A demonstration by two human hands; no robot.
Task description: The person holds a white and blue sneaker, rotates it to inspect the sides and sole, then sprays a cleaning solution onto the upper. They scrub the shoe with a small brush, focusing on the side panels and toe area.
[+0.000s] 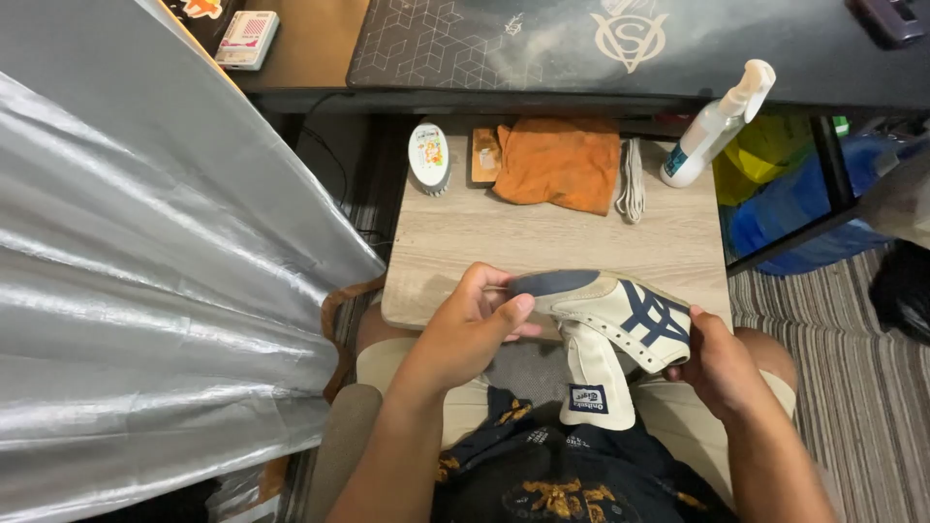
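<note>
Your left hand [477, 324] pinches the toe of the cream sneaker [610, 315] and your right hand [715, 363] cups its heel, held over your lap at the surface [542, 242] edge: likely light, soft-sided, tongue flopping, so grip toe and heel.

Small pale wood table [455, 242] under dark desk [581, 92]; silver curtain [145, 291] left; striped carpet [862, 378] right.

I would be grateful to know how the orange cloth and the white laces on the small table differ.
The orange cloth is a wide, crumpled sheet; the white laces form a narrow bundle. The cloth is bright orange, the laces off-white. The cloth lies left, the laces at its right edge. Both rest untouched on the small wooden table.
</note>
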